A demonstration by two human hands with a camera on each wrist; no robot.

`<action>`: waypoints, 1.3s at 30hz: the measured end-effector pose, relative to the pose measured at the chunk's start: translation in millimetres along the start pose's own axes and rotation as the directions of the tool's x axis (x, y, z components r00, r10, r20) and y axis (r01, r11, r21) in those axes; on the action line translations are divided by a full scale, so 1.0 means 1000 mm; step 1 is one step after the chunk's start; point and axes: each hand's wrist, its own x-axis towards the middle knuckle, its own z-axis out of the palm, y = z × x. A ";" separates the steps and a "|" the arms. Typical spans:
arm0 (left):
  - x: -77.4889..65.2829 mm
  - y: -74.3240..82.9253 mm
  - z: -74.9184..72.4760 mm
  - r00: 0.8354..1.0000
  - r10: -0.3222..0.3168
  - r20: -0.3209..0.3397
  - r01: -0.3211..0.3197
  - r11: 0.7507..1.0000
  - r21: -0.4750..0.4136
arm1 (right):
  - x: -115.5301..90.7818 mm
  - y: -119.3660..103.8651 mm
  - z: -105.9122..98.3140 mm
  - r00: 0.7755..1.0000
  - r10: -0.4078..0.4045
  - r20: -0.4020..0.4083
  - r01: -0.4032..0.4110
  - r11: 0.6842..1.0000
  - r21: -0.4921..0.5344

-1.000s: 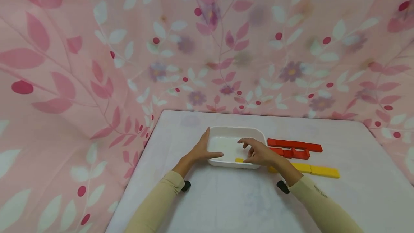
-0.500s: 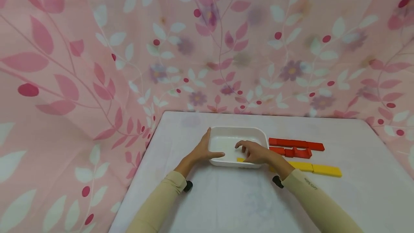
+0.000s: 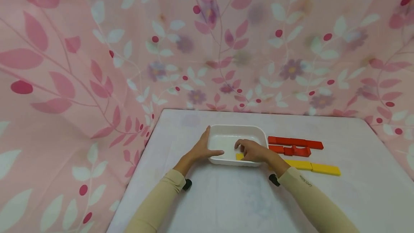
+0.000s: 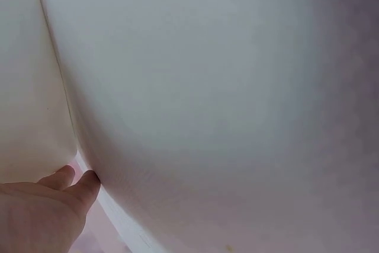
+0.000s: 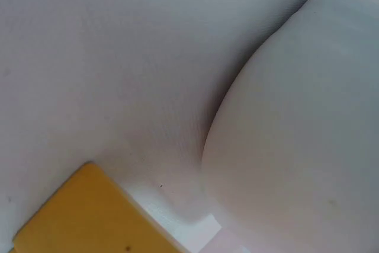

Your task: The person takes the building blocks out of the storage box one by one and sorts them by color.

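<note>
A white rectangular tray (image 3: 226, 161) stands on the table in the head view. My left hand (image 3: 201, 150) spans its near left corner, the thumb straight over the near rim and the fingers along the left side. In the left wrist view those fingers (image 4: 83, 189) meet the tray's wall (image 4: 29, 99). My right hand (image 3: 253, 152) reaches over the near right part of the tray with curled fingers. It pinches a small yellow block (image 3: 238, 156) just inside the near wall; the hand partly hides the block.
Right of the tray lie a row of red blocks (image 3: 295, 141), a second red row with an arched block (image 3: 301, 151), and a row of yellow blocks (image 3: 326, 169). In the right wrist view a yellow block (image 5: 89, 217) lies beside the tray's wall (image 5: 296, 128). A floral curtain (image 3: 226, 46) hangs behind the table.
The right hand has shifted slightly left and inward over the tray, and more of the yellow block shows by its fingers. The left hand stays at the tray's corner.
</note>
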 end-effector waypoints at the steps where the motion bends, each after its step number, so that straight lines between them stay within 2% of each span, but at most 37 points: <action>1: 0.000 0.000 0.000 1.000 0.002 -0.001 -0.002 1.000 -0.002 | 0.001 0.000 0.000 1.000 0.004 0.000 -0.004 1.000 0.001; 9: 0.002 -0.003 0.001 1.000 0.018 -0.002 -0.018 1.000 -0.024 | 0.002 0.002 0.000 1.000 -0.006 0.029 0.006 1.000 0.009; 14: 0.002 -0.002 0.001 1.000 0.016 -0.004 -0.016 1.000 -0.024 | 0.002 0.001 -0.002 1.000 -0.025 0.017 0.025 1.000 0.008; 21: 0.002 -0.001 0.000 1.000 0.014 -0.010 -0.014 1.000 0.016 | 0.000 0.003 -0.002 1.000 -0.020 0.009 0.019 0.997 0.078; 29: 0.002 -0.002 0.000 0.999 0.033 -0.013 -0.032 0.999 0.027 | 0.001 0.004 -0.002 0.997 -0.078 -0.002 0.078 0.993 0.085; 39: 0.001 -0.004 0.000 1.000 0.015 -0.007 -0.015 1.000 0.027 | 0.000 0.002 -0.003 0.994 -0.057 -0.096 0.067 0.992 0.108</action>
